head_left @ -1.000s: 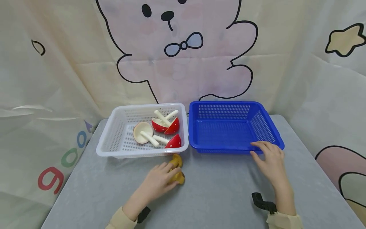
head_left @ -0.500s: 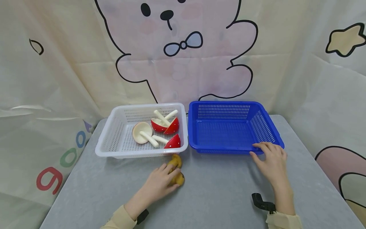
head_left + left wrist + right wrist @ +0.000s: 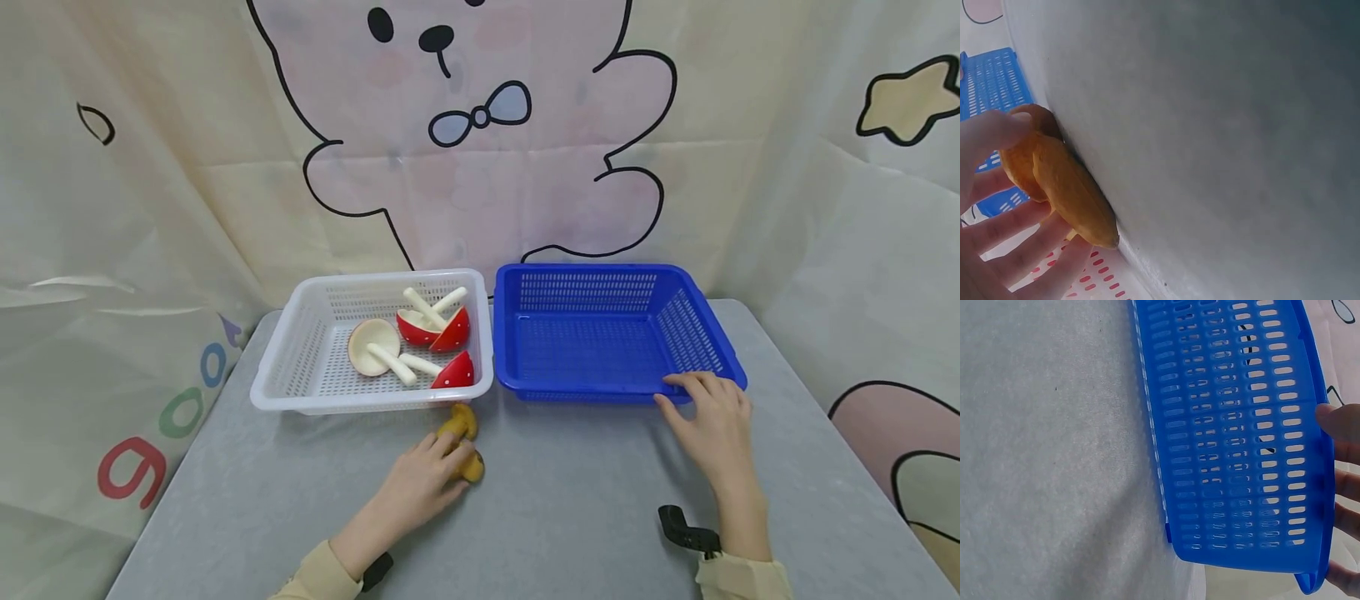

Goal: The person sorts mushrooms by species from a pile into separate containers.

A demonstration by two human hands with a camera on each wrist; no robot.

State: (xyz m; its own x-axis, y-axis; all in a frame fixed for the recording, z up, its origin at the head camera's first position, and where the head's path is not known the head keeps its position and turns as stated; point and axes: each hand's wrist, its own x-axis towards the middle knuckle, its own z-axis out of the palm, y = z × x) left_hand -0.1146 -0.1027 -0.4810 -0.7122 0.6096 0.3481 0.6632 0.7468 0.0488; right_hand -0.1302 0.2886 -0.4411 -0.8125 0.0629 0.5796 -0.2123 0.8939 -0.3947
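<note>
A lumpy mustard-yellow thing (image 3: 463,422) with rounded lobes and a dark end lies on the grey table just in front of the white basket. My left hand (image 3: 420,479) holds it from the left, partly covering it. In the left wrist view its longer lobe (image 3: 1075,194) shows between the thumb on one side and the spread fingers on the other. At the front right corner of the blue basket (image 3: 585,392), my right hand (image 3: 712,421) grips the rim. The right wrist view shows the thumb (image 3: 1338,419) on the rim and the other fingers behind it.
The white basket (image 3: 375,404) stands at the left, beside the blue one. Inside it lie red-capped toy mushrooms (image 3: 453,372) with white dots and a pale toy mushroom (image 3: 375,346). A printed curtain (image 3: 480,200) hangs behind the table (image 3: 570,500).
</note>
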